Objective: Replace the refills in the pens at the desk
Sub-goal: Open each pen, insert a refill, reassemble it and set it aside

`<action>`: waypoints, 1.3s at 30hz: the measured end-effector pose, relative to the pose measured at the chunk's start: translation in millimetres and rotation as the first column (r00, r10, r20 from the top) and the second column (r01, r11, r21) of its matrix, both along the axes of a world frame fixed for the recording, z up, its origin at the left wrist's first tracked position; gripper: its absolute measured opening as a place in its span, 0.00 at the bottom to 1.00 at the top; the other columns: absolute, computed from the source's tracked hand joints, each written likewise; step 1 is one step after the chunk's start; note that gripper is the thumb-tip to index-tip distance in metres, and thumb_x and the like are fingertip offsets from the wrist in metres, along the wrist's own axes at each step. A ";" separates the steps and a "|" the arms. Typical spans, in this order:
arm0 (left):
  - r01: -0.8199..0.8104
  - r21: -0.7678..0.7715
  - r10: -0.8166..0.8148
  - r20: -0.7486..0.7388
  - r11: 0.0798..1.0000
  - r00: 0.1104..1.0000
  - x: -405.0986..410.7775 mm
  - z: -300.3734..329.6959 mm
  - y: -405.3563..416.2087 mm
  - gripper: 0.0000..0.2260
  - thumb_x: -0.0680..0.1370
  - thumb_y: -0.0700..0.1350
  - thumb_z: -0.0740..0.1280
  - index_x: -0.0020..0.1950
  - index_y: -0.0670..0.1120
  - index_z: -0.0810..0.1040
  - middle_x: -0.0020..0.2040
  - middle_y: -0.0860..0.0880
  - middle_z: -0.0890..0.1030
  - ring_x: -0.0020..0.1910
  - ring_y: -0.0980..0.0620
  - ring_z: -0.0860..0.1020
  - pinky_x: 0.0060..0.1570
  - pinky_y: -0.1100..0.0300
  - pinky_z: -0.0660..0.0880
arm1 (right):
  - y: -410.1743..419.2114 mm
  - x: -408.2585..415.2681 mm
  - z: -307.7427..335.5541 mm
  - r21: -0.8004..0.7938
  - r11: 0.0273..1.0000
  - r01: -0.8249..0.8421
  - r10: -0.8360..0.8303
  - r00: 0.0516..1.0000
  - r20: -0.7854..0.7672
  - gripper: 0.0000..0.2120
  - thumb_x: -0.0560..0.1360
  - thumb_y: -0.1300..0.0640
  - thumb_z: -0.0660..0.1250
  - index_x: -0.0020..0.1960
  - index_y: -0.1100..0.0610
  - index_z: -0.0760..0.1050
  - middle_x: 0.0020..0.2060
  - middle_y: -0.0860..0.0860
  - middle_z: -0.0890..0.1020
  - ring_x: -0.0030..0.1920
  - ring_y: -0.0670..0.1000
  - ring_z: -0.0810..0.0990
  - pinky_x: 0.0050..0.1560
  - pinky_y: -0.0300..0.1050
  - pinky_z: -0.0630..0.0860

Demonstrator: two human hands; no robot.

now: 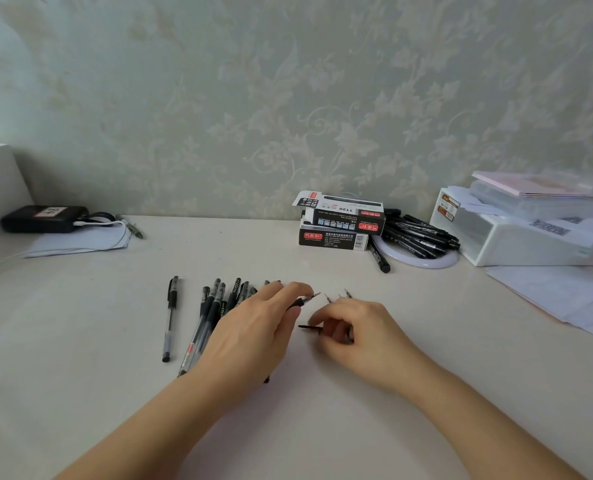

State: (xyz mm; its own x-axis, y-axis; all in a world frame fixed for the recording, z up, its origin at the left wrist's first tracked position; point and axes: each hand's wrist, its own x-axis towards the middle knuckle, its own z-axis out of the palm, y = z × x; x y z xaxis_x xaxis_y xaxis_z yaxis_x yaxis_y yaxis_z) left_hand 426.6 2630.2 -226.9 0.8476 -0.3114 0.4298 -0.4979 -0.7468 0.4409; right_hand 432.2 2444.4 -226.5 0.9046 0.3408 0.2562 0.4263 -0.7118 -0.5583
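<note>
Several black gel pens (212, 306) lie in a loose row at mid-desk, one capped pen (171, 317) apart on the left. My left hand (253, 327) rests over the row and grips an uncapped pen (305, 300) whose metal tip points up and right. My right hand (354, 330) hovers just right of it, fingers curled, pinching a thin dark refill (309, 327) that points left. Several loose refill tips (338, 296) show beyond my right fingers.
Two stacked black refill boxes (340, 223) stand at the back, with a pile of black markers (420, 237) on a white ring beside them. White storage boxes (517, 233) and papers (565, 296) fill the right. A black device (44, 219), cable and paper lie far left.
</note>
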 end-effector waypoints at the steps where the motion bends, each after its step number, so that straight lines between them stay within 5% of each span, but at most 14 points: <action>1: 0.001 -0.010 -0.001 0.005 1.000 1.000 0.1 0.0 -0.2 0.13 0.82 0.47 0.57 0.65 0.59 0.70 0.52 0.58 0.74 0.46 0.54 0.75 0.44 0.52 0.75 | -0.2 0.4 1.1 0.078 0.996 0.033 -0.031 0.999 -0.025 0.11 0.72 0.62 0.70 0.51 0.52 0.83 0.39 0.48 0.81 0.36 0.43 0.77 0.40 0.30 0.70; 4: 0.009 -0.048 -0.007 0.036 0.999 0.999 0.4 0.0 -1.6 0.14 0.82 0.46 0.58 0.65 0.59 0.69 0.49 0.57 0.73 0.43 0.53 0.75 0.41 0.50 0.75 | 0.4 2.5 7.5 0.441 0.883 0.164 -0.086 0.978 -0.191 0.03 0.74 0.57 0.73 0.48 0.51 0.83 0.38 0.48 0.85 0.35 0.41 0.80 0.40 0.32 0.75; 7: 0.044 -0.066 -0.040 0.065 0.997 0.997 -0.5 -0.2 -4.9 0.14 0.82 0.45 0.59 0.65 0.60 0.69 0.48 0.57 0.71 0.41 0.53 0.75 0.38 0.50 0.76 | 4.5 0.5 11.4 0.691 0.670 0.272 0.051 0.911 -0.408 0.05 0.76 0.55 0.71 0.49 0.55 0.84 0.41 0.51 0.86 0.39 0.44 0.82 0.41 0.34 0.77; 14: 0.049 -0.055 -0.044 0.077 0.997 0.996 -1.3 -0.1 -6.4 0.14 0.81 0.45 0.60 0.65 0.59 0.69 0.48 0.59 0.71 0.40 0.54 0.74 0.38 0.50 0.76 | 7.1 3.3 11.0 0.818 0.348 0.458 0.189 0.821 -0.539 0.05 0.75 0.59 0.70 0.49 0.58 0.83 0.43 0.53 0.86 0.38 0.47 0.83 0.41 0.38 0.77; 18: -0.001 -0.032 0.002 0.045 0.999 0.999 -1.3 0.1 -3.8 0.12 0.81 0.46 0.60 0.63 0.57 0.71 0.49 0.59 0.72 0.41 0.56 0.74 0.42 0.51 0.76 | -18.1 21.0 18.6 0.866 0.146 0.478 -0.086 0.878 -0.471 0.03 0.81 0.59 0.63 0.51 0.58 0.75 0.39 0.52 0.86 0.38 0.49 0.84 0.39 0.39 0.78; 20: -0.009 -0.030 0.010 0.022 1.000 1.000 -1.7 1.0 -3.5 0.11 0.82 0.45 0.60 0.63 0.57 0.72 0.51 0.59 0.73 0.43 0.56 0.75 0.44 0.52 0.76 | -36.5 29.3 19.7 0.871 0.182 0.456 -0.299 0.870 -0.393 0.04 0.81 0.58 0.62 0.47 0.55 0.73 0.32 0.48 0.84 0.35 0.49 0.81 0.39 0.40 0.75; 24: -0.010 -0.024 0.010 0.019 1.000 1.000 -1.8 1.1 -3.8 0.11 0.81 0.45 0.61 0.62 0.57 0.73 0.51 0.59 0.74 0.43 0.57 0.75 0.45 0.53 0.75 | -62.8 38.2 6.4 0.527 0.659 0.536 -0.565 0.816 -0.123 0.06 0.78 0.54 0.68 0.42 0.50 0.76 0.32 0.46 0.81 0.33 0.48 0.77 0.37 0.42 0.73; 26: -0.011 -0.026 0.011 0.019 1.000 1.000 -2.0 0.6 -3.9 0.11 0.81 0.45 0.61 0.62 0.57 0.73 0.51 0.59 0.74 0.42 0.57 0.74 0.45 0.53 0.75 | -65.5 38.0 -1.2 0.317 0.766 0.559 -0.576 0.816 -0.047 0.05 0.76 0.52 0.69 0.41 0.50 0.78 0.34 0.46 0.82 0.36 0.48 0.78 0.36 0.39 0.70; 29: -0.026 -0.068 0.027 0.016 0.997 1.000 -1.0 0.9 -4.0 0.11 0.81 0.46 0.61 0.63 0.55 0.73 0.51 0.59 0.75 0.44 0.59 0.75 0.46 0.55 0.75 | -60.4 35.2 -1.0 0.288 0.789 0.542 -0.557 0.830 -0.035 0.05 0.77 0.52 0.69 0.43 0.51 0.79 0.37 0.46 0.82 0.40 0.50 0.80 0.40 0.42 0.71; 31: -0.059 -0.131 0.062 0.020 0.990 0.998 -0.8 4.4 -4.8 0.07 0.80 0.48 0.63 0.58 0.54 0.75 0.46 0.59 0.78 0.41 0.61 0.75 0.43 0.61 0.73 | -49.9 31.8 7.2 0.412 0.764 0.496 -0.516 0.854 -0.071 0.04 0.77 0.53 0.69 0.43 0.50 0.79 0.38 0.45 0.82 0.39 0.48 0.80 0.43 0.43 0.75; 34: -0.084 -0.288 0.079 -0.029 0.954 0.996 -1.6 14.6 -9.5 0.08 0.76 0.54 0.66 0.41 0.52 0.77 0.30 0.57 0.75 0.31 0.59 0.72 0.32 0.68 0.66 | -19.2 18.4 20.4 0.709 0.610 0.355 -0.248 0.935 -0.255 0.03 0.76 0.57 0.70 0.44 0.55 0.80 0.32 0.47 0.80 0.32 0.45 0.77 0.38 0.41 0.77; 39: -0.066 -0.458 -0.040 -0.218 0.887 0.975 -4.9 23.0 -11.8 0.11 0.73 0.59 0.70 0.40 0.52 0.80 0.34 0.55 0.81 0.31 0.60 0.73 0.33 0.68 0.66 | 26.5 3.2 19.4 0.805 0.511 0.300 0.051 0.925 -0.376 0.02 0.77 0.58 0.69 0.47 0.56 0.80 0.37 0.50 0.84 0.37 0.45 0.80 0.43 0.41 0.73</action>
State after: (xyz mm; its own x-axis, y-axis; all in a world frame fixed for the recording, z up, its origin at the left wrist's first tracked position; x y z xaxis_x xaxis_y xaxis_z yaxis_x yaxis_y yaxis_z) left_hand 421.7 2618.4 -203.9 0.9380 -0.1120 0.3281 -0.3429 -0.4391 0.8304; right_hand 435.3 2470.8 -207.1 0.9987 0.0004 0.0514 0.0509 0.1366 -0.9893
